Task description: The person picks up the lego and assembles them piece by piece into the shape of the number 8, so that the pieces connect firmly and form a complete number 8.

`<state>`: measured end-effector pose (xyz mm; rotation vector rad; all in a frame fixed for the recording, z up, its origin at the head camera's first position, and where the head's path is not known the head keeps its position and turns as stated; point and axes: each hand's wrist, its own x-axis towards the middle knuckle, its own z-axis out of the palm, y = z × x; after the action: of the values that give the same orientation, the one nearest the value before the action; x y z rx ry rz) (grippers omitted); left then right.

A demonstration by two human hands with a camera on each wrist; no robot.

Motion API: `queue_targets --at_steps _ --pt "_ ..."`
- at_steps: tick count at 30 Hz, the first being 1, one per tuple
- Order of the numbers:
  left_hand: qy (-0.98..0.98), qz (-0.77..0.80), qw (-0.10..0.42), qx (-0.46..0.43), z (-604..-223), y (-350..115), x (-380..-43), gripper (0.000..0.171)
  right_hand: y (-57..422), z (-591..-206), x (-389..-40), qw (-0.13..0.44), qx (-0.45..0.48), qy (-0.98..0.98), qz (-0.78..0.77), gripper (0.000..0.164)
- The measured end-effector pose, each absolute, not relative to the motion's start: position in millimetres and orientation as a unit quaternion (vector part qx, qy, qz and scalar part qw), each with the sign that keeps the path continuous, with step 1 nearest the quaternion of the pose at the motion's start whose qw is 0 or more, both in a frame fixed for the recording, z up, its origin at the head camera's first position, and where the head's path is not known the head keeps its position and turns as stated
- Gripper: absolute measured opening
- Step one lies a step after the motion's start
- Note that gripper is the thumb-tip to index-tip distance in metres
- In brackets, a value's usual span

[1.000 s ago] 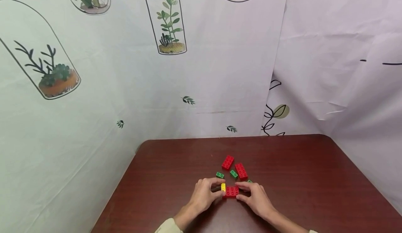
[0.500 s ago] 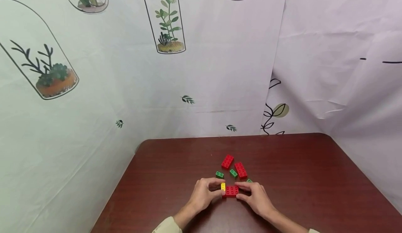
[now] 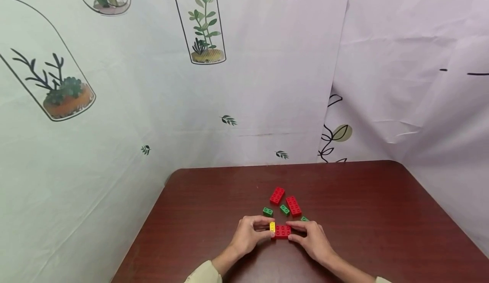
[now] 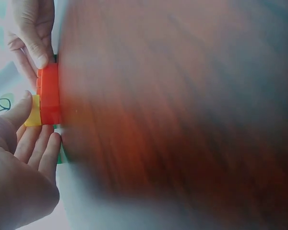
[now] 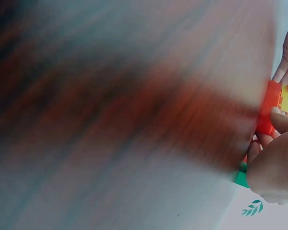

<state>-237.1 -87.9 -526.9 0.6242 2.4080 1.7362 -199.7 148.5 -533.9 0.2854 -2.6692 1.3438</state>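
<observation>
Near, the left hand pinches a yellow brick; the right hand grips the opposite end of a red brick on the table. The left wrist view reveals the red brick's smooth side, yellow brick raised on its top; only the head view shows its glossy studs fully and, beyond, three small green bricks and two larger red ones.

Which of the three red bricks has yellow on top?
The nearest red brick, between the left hand and the right hand: the yellow brick sits on its left end. The farthest red brick and the middle red brick carry nothing.
</observation>
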Motion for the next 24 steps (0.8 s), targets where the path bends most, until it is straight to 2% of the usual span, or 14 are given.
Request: queue_targets --at_steps 16,24 --pt "0.792 0.569 0.04 0.217 -529.7 -87.1 -238.9 0.031 149.2 -532.6 -200.5 0.075 0.094 -0.886 0.449 0.035" --pt "0.796 0.566 0.044 0.209 -529.0 -86.5 -236.9 0.03 153.6 -528.8 -200.9 0.053 0.116 -0.797 0.59 0.038"
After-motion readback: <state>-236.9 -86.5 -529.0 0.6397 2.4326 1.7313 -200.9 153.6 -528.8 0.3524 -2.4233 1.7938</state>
